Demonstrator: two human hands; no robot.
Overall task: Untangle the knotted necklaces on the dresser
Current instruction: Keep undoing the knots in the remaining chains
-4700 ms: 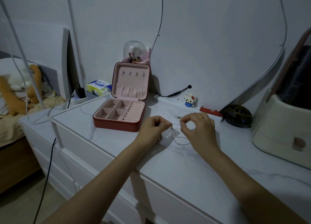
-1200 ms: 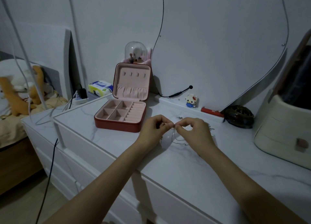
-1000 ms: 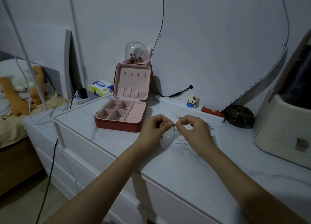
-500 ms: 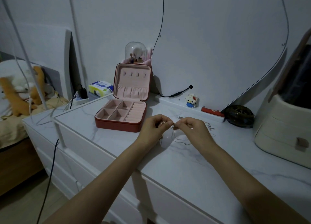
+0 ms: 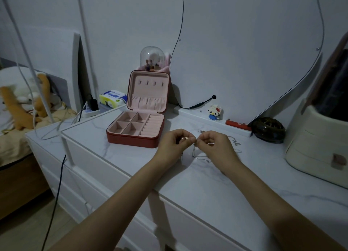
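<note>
Thin silver necklaces (image 5: 200, 156) lie tangled on the white marble dresser top (image 5: 216, 190), with loose chain trailing to the right (image 5: 235, 143). My left hand (image 5: 174, 144) and my right hand (image 5: 216, 146) meet fingertip to fingertip just above the dresser. Each pinches the chain at the knot between thumb and forefinger. A short loop of chain hangs down from the pinch point to the surface. The knot itself is too small to make out.
An open red jewellery box (image 5: 139, 126) with pink lining stands left of the hands. Behind are a small block figurine (image 5: 215, 112), a red bar (image 5: 238, 124), a dark round object (image 5: 268, 129) and a cream drawer organiser (image 5: 318, 137) at right.
The hands have drawn closer together than 4.7 s ago, with fingertips now almost touching over the knot. More chain lies spread to the right of my right hand.
</note>
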